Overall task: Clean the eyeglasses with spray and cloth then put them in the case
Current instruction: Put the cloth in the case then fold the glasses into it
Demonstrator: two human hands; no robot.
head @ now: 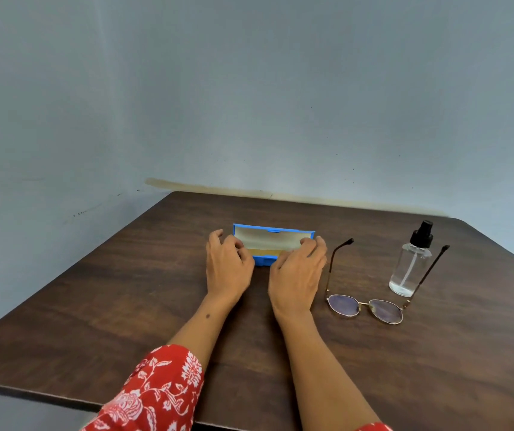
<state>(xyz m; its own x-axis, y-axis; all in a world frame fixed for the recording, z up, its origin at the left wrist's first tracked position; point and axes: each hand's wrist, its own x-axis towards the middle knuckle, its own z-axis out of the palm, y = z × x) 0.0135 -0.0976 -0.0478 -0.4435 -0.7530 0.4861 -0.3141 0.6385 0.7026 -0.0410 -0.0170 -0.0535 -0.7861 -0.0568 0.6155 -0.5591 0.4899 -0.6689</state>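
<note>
Dark wood table (94,290) pushed against a pale grey wall; both hands work at its middle.

Left hand (229,269) sits at the left end of the blue case (272,231), fingers curled, thumb and forefinger seemingly pinching at the case's near rim, though whether they actually grip it I cannot tell. Right hand (297,275) lies over the right end, fingers bent down across the near wall and into the tray, pressing or holding it. A red patterned sleeve (159,393) covers the left forearm.

Between the hands the case stands open, lid raised toward the wall, pale lining showing and a yellowish layer in the tray, possibly the cloth. Its long axis runs left to right across the table.

Just right of the right hand lie the glasses (366,307), apart from it, lenses nearest the person, temples unfolded and pointing away toward the wall. Their long axis across the lenses also runs left to right. Between the temples, near the right one, stands the spray (411,265), upright, clear, black pump on top, a little liquid at the bottom.

Judging by this, the step in hand is opening the case, likely to get the cloth out; no cleaning has begun. Next calls for lifting the cloth free, then taking up the glasses by the frame, not the lenses.
</note>
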